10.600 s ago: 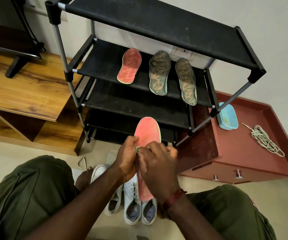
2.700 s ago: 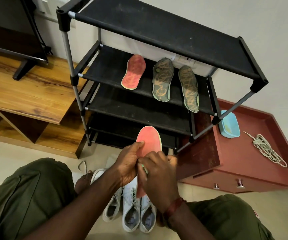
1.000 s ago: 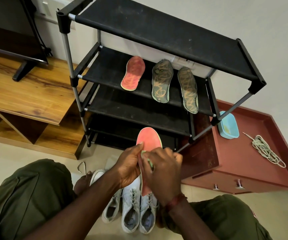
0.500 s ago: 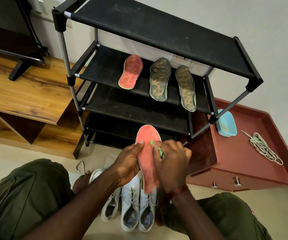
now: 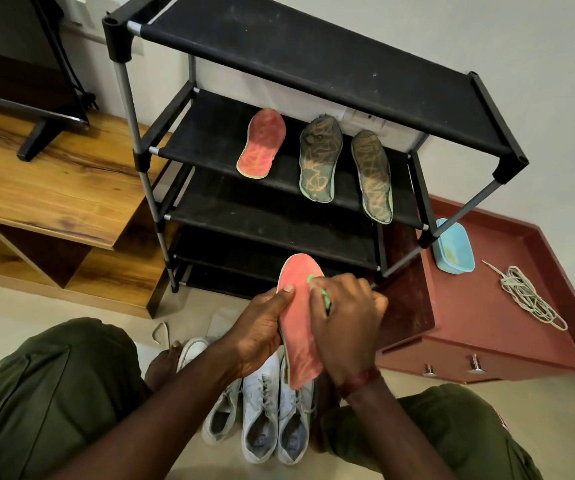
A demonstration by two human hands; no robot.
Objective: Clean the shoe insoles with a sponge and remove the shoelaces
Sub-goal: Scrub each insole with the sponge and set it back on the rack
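My left hand (image 5: 260,336) grips a red insole (image 5: 300,327) by its left edge, thumb on its face, toe end pointing up. My right hand (image 5: 346,322) holds a small green sponge (image 5: 324,296) against the insole's upper right part. A second red insole (image 5: 262,144) and two dark patterned insoles (image 5: 320,158) (image 5: 372,176) lie on the black rack's second shelf (image 5: 210,133). Three white shoes (image 5: 262,407) stand on the floor under my hands, with laces in the two that show them. A bundle of removed laces (image 5: 528,297) lies on the red cabinet (image 5: 480,317).
A light blue tub (image 5: 452,245) sits on the red cabinet beside the rack's right leg. A wooden TV unit (image 5: 54,188) with a screen stands at the left. A loose lace end (image 5: 160,332) lies on the floor. My knees in green trousers frame the shoes.
My right hand with the sponge has moved up the insole from its middle toward the toe end. The left hand keeps its hold; the view shifted slightly.
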